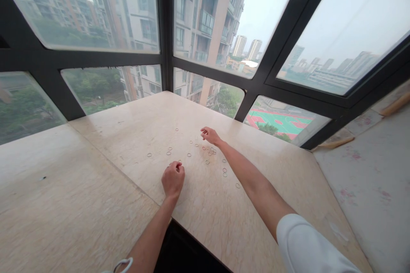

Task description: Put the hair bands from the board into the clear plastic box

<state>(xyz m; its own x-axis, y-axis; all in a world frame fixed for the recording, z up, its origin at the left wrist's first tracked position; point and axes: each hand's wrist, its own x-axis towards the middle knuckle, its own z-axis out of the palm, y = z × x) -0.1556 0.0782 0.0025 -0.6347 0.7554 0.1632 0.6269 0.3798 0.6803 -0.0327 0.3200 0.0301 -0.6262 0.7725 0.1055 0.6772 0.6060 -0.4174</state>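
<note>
Many thin, small rings lie scattered over the pale marbled ledge; whether they are metal or rubber I cannot tell. My left hand (pixel 173 178) rests low over the near side of the ledge, fingers curled in, beside a ring (pixel 180 161) partly hidden at its fingertips. Farther out, my right hand (pixel 210 135) hovers beyond a small cluster of rings (pixel 212 151), its fingers bent together. Anything inside either hand is too small to make out. Single rings lie to the left, such as one ring (pixel 149 155), and near my right forearm, such as another ring (pixel 237 185).
Dark window frames (pixel 166 30) border the ledge (pixel 105 136) at the back. A seam crosses its left part, near a tiny dark object (pixel 43 178). A floral wall (pixel 361 187) stands at right. A dark gap (pixel 185 251) opens at the front edge.
</note>
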